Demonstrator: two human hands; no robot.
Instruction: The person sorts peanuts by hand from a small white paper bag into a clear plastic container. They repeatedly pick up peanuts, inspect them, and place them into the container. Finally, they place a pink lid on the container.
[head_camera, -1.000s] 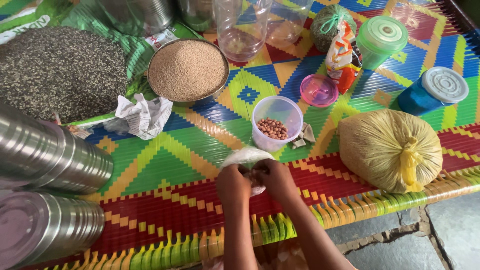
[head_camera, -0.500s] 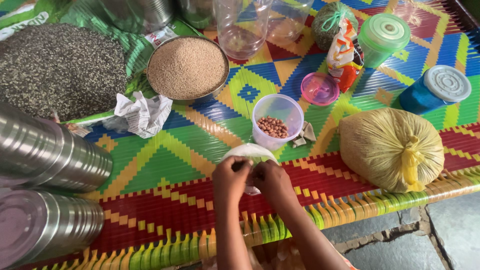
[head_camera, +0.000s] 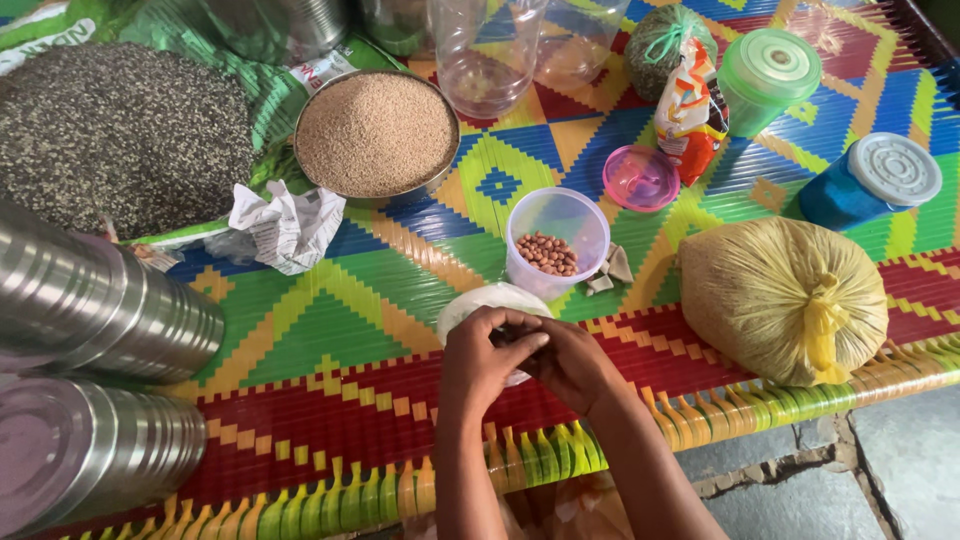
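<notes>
Between both hands (head_camera: 530, 360): round white lid (head_camera: 480, 303), pale, mostly covered.

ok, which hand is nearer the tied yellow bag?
Right. The right hand sits left of the tied yellow bag, with bare mat between. The left hand is further left, against the right hand over the white lid.

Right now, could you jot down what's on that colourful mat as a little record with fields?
Surface: woven mat in bright colours
Left hand: left hand touching the right hand, fingers together over a white lid
Just beyond the hands: clear cup holding peanuts
Right side: tied yellow bag, blue jar
Far side: steel bowl of grain, green tub
Left side: steel containers lying on their sides
</notes>
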